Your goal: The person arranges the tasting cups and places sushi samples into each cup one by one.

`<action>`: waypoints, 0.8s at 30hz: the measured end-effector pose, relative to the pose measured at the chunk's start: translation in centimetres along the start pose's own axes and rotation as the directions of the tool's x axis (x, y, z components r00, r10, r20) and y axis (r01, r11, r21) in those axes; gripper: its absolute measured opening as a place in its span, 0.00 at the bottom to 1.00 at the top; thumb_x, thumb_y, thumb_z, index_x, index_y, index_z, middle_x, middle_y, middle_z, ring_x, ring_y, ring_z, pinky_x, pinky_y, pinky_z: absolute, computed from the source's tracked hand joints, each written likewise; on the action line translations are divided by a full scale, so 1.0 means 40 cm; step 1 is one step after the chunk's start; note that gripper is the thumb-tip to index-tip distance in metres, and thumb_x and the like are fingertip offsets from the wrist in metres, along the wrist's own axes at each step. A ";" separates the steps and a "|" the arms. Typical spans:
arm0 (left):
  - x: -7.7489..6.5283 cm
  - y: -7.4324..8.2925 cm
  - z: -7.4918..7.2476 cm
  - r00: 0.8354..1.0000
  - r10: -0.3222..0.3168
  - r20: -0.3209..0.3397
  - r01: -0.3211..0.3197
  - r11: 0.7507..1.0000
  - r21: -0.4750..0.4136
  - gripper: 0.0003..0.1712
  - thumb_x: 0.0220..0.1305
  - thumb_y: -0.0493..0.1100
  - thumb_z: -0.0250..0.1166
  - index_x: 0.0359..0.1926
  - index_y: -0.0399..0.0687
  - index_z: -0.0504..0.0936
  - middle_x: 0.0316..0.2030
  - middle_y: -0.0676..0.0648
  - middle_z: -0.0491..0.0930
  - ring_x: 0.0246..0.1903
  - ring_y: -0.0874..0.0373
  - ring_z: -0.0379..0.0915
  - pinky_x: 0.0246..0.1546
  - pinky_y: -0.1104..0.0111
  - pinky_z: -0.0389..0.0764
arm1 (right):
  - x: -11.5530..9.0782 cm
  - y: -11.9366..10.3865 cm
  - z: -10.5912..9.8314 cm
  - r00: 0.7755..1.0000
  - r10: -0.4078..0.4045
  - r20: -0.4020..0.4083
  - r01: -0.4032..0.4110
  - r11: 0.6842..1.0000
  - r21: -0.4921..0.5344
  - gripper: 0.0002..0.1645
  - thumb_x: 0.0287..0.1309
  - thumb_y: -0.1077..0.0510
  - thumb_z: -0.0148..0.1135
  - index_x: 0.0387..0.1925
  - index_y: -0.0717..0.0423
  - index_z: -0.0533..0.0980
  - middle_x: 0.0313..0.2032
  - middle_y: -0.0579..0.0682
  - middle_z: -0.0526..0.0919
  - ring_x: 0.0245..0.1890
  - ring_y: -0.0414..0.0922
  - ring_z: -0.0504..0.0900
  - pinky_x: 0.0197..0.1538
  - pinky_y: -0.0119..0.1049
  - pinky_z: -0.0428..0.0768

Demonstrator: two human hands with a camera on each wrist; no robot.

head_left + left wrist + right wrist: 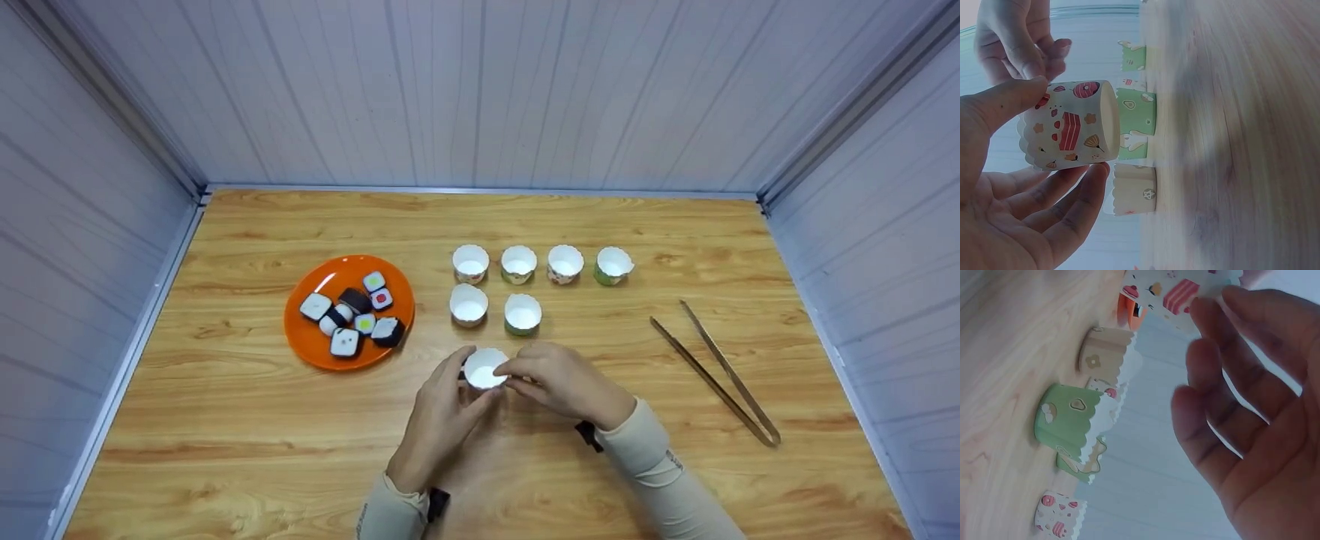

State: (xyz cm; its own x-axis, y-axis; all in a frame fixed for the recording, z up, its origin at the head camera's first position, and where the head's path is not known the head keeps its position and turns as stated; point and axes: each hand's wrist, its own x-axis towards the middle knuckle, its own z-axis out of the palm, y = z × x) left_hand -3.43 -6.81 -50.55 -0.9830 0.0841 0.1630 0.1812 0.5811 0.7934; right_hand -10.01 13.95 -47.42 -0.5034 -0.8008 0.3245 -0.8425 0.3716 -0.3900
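Observation:
A white paper baking cup (pixel 484 369), printed with cake slices and other sweets, is held off the table in front of me. My left hand (pixel 439 412) grips it round the side, thumb on one face and fingers on the other, as the left wrist view shows. At the cup's right rim, my right hand (pixel 566 381) pinches the edge, one fingertip reaching over the inside. Its other fingers (pixel 1190 416) are bent and hold nothing. Beyond stand more paper cups, among them a green one (pixel 523 315) and a beige one (pixel 469 306).
Several cups form a back row, including a white one (pixel 471 264) and a green one (pixel 613 266). An orange plate (pixel 300 341) with several toy sushi pieces (pixel 345 342) lies left. Metal tongs (pixel 712 379) lie spread on the right. Pale panels (pixel 480 97) enclose the table.

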 end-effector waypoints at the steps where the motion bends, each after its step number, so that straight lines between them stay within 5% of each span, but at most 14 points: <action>1: 0.000 -0.001 0.000 1.000 -0.002 -0.001 0.002 1.000 0.000 0.38 0.60 0.44 0.75 0.67 0.38 0.69 0.60 0.38 0.74 0.53 0.52 0.75 0.51 0.59 0.78 | 0.000 0.000 0.004 1.000 -0.004 0.011 0.004 1.000 -0.001 0.08 0.62 0.61 0.68 0.43 0.53 0.85 0.34 0.45 0.84 0.33 0.40 0.80 0.37 0.36 0.79; 9: -0.002 -0.007 0.003 0.999 0.034 -0.022 -0.033 0.999 0.034 0.40 0.58 0.42 0.76 0.67 0.32 0.68 0.59 0.35 0.75 0.57 0.46 0.73 0.55 0.53 0.75 | -0.002 0.003 0.021 0.999 -0.042 0.016 0.043 0.998 -0.043 0.02 0.63 0.59 0.68 0.36 0.49 0.85 0.30 0.43 0.77 0.29 0.39 0.77 0.33 0.33 0.77; 16: -0.001 -0.006 0.003 1.000 -0.011 0.003 0.011 1.000 0.014 0.42 0.59 0.44 0.75 0.68 0.31 0.66 0.61 0.34 0.73 0.58 0.46 0.73 0.56 0.54 0.75 | -0.003 0.012 0.027 0.991 -0.113 -0.068 0.109 0.992 -0.060 0.04 0.57 0.60 0.73 0.35 0.52 0.86 0.29 0.44 0.77 0.29 0.42 0.75 0.32 0.34 0.75; 24: 0.004 -0.003 -0.001 1.000 -0.031 0.002 0.031 0.999 -0.022 0.43 0.59 0.42 0.75 0.69 0.31 0.65 0.60 0.35 0.73 0.52 0.49 0.77 0.51 0.57 0.78 | -0.004 0.010 0.024 0.989 -0.083 -0.126 0.081 0.996 -0.021 0.03 0.58 0.60 0.72 0.36 0.52 0.86 0.30 0.44 0.79 0.30 0.41 0.75 0.33 0.34 0.76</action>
State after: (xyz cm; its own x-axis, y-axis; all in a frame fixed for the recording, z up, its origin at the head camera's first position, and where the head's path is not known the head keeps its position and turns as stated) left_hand -3.60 -6.89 -50.60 -0.9883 0.0676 0.1366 0.1508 0.5659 0.8106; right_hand -10.07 13.76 -48.46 -0.4519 -0.7631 0.4619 -0.8844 0.3154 -0.3441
